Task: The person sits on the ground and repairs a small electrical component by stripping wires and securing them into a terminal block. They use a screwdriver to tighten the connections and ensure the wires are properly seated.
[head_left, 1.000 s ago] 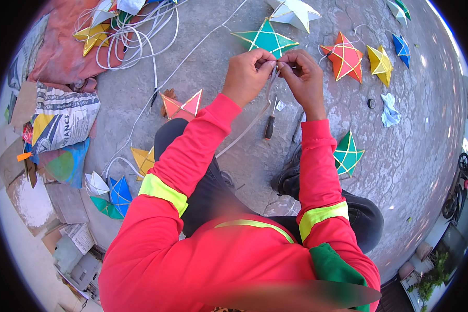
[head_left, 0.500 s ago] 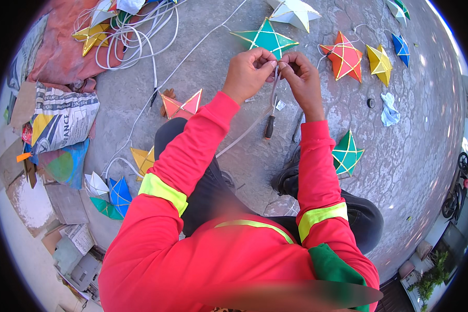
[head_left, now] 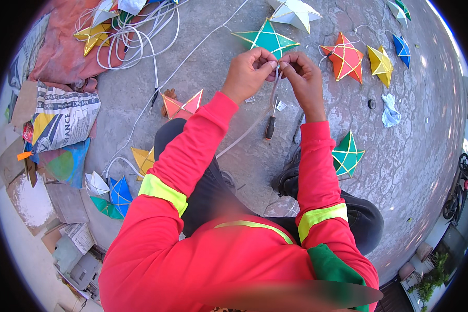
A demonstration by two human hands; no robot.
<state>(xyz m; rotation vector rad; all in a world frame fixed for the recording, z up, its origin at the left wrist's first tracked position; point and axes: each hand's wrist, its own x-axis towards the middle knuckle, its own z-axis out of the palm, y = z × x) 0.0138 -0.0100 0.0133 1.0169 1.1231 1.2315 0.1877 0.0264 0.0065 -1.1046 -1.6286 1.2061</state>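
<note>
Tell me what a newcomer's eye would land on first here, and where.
The bright red sleeves in the centre, leading to the left hand and right hand, close together at a pale cord. Just beyond them sits a green star, with a red star to its right. At upper left, white cable loops partly over orange-red cloth.

The person's hands [head_left: 248, 76] meet at the fingertips, seemingly pinching the upper end of a pale cord [head_left: 273, 93] just below a green star [head_left: 267, 38], while a dark-handled screwdriver [head_left: 270, 128] lies on the grey pavement [head_left: 411, 156] between the forearms and a red star [head_left: 345, 58] sits to the right.
</note>
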